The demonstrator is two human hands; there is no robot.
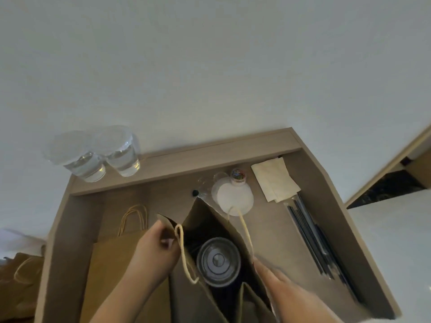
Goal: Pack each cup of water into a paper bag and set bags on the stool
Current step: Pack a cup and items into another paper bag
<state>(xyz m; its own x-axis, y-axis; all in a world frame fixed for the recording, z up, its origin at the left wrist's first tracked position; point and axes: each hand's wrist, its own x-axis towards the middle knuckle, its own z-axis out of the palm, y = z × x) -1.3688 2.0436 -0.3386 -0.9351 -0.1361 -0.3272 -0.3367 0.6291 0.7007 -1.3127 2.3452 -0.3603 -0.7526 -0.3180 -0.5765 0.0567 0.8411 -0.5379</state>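
Hands are nearest, so starting there. The left hand [158, 243] has its grip pinched on the left rim of the open paper bag [200, 213], thumb and fingers closed over the paper edge just beside the near rope handle [184, 252]. My guess is it's there to hold the mouth wide. The right hand [277, 276] lies along the bag's right wall, but it's smeared with blur. So I can't tell whether that grip is clamped on the paper or just pressed flat against it. Either way the hands sit on opposite sides, which reads to me as spreading or steadying the bag.

The cup [218, 261] is already down inside, upright with its lid on. It sits between the two hands and lower than both, and neither hand touches it.

Left of the bag, flat bags [121, 259] lie on the worktop [279, 229] with handles pointing far, probably the spares. One more brown bag [21, 276] shows off the worktop's left edge, and I can't tell what it rests on. Right of the open bag is a bundle of dark straws [310, 234].

Further back there are white discs [233, 197], a small jar [238, 175] touching them, and napkins [275, 180] to the right.

Farthest, on the raised ledge [210, 159] at the far left corner, a left cup of water [81, 162] and a right cup of water [122, 157] stand touching each other. Both look not yet packed.
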